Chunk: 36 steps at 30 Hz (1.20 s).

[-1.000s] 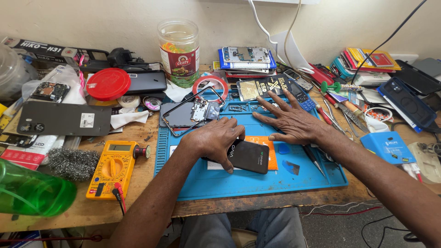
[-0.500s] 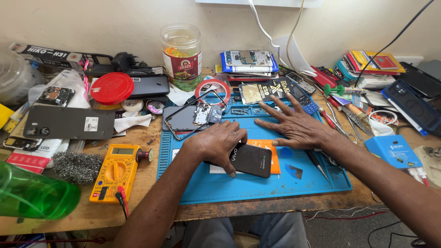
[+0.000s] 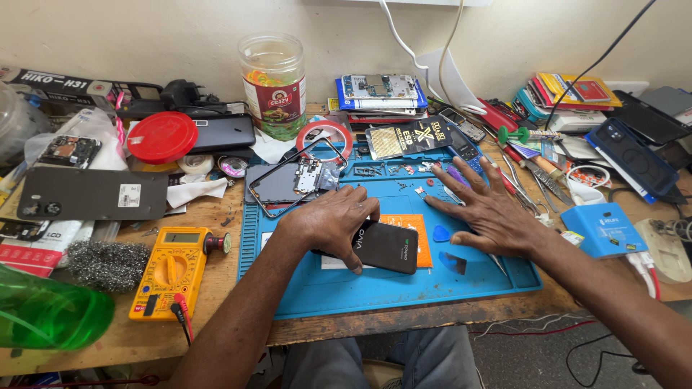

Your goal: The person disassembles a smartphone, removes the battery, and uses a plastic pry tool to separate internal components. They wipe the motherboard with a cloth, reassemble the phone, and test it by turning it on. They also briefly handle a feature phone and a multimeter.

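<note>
A: What worries you most here?

B: The black phone lies face down on the blue work mat, partly over an orange card. The left hand presses on its upper-left corner, fingers bent and spread over the back, not wrapped around it. A sideways push could skate it on that slick card.

A: And the other hand?

B: The right hand lies flat on the mat just beside the phone, fingers splayed wide, holding nothing. Tiny loose screws and parts sit near its fingertips, and a blue pick lies just under the thumb. I judge a sweep of that palm could scatter them.

A: Any room to move?

B: Little. The mat's near strip is bare, but it ends close to the desk edge, so a phone slid that way might drop into the lap. Behind, an opened phone frame and a red tape ring crowd the mat's far side. Left sits a yellow multimeter; right, a blue box and scattered tools.
</note>
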Motion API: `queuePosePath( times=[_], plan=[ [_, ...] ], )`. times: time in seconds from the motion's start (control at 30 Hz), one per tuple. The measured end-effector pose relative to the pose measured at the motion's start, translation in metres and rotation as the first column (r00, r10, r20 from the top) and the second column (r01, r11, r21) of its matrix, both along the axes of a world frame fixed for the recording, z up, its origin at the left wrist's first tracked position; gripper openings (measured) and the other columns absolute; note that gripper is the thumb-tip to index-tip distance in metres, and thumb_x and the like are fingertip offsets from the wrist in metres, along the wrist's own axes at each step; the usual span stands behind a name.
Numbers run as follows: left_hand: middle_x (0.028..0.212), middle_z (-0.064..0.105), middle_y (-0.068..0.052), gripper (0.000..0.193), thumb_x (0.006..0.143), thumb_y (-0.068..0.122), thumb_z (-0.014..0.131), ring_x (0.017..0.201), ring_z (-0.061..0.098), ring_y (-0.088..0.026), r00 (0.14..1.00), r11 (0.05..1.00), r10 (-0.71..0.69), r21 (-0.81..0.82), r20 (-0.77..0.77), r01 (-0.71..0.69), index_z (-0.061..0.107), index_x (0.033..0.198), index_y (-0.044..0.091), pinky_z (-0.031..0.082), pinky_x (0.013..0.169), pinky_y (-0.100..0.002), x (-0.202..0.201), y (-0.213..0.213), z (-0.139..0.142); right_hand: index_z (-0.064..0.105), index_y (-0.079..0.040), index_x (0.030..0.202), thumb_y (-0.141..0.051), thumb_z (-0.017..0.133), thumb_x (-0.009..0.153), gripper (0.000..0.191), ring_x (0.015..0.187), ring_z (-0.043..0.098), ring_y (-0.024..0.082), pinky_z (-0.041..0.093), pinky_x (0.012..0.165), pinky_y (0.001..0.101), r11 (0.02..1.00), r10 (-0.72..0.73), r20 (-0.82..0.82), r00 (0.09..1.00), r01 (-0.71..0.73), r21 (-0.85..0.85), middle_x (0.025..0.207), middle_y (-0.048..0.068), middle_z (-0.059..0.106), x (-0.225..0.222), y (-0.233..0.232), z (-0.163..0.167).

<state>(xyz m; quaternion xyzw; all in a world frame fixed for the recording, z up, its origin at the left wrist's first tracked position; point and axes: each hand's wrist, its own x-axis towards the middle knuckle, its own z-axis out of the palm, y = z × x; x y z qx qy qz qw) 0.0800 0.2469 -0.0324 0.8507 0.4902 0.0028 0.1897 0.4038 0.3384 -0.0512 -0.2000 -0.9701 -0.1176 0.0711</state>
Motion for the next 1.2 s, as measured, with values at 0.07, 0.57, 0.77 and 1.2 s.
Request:
queuePosePath(
  times=[0.07, 0.57, 0.77, 1.2],
  plan=[
    [0.114, 0.055, -0.003, 0.092, 0.044, 0.046, 0.099, 0.116, 0.051, -0.025, 1.0, 1.0, 0.006, -0.009, -0.007, -0.006, 0.056, 0.12, 0.017, 0.045, 0.097, -0.042, 0.001, 0.0, 0.0, 0.04, -0.03, 0.154, -0.079, 0.031, 0.09, 0.081, 0.157, 0.003, 0.034, -0.007, 0.121, 0.0642, 1.0, -0.004, 0.013, 1.0, 0.004, 0.006, 0.171, 0.007, 0.012, 0.003, -0.003, -0.003],
    [0.114, 0.055, -0.003, 0.092, 0.044, 0.047, 0.098, 0.116, 0.052, -0.025, 1.0, 1.0, -0.013, 0.007, 0.001, 0.013, 0.056, 0.12, 0.017, 0.045, 0.096, -0.042, 0.0, 0.0, 0.0, 0.038, -0.033, 0.155, -0.077, 0.034, 0.092, 0.078, 0.156, 0.004, 0.036, -0.006, 0.122, 0.0598, 0.998, 0.039, -0.018, 0.999, -0.038, 0.041, 0.17, 0.009, 0.012, -0.026, 0.015, -0.008],
    [0.114, 0.054, -0.006, 0.09, 0.047, 0.047, 0.097, 0.116, 0.051, -0.027, 0.999, 0.998, -0.044, 0.051, 0.024, 0.043, 0.055, 0.12, 0.016, 0.045, 0.096, -0.044, -0.003, -0.001, -0.001, 0.038, -0.029, 0.157, -0.069, 0.034, 0.094, 0.075, 0.156, 0.004, 0.037, -0.006, 0.122, 0.0611, 1.0, 0.004, 0.04, 0.999, -0.005, 0.024, 0.171, 0.011, 0.01, -0.046, 0.017, -0.005],
    [0.108, 0.056, -0.011, 0.077, 0.052, 0.048, 0.093, 0.108, 0.054, -0.034, 0.974, 0.968, -0.116, 0.244, 0.195, 0.066, 0.059, 0.109, 0.008, 0.047, 0.09, -0.049, 0.002, 0.003, -0.011, 0.052, -0.003, 0.143, -0.04, 0.085, 0.076, 0.083, 0.13, 0.055, 0.038, 0.041, 0.108, 0.0483, 0.904, -0.024, -0.203, 0.979, -0.066, -0.423, 0.14, 0.021, 0.06, -0.064, -0.066, 0.013]
  ],
)
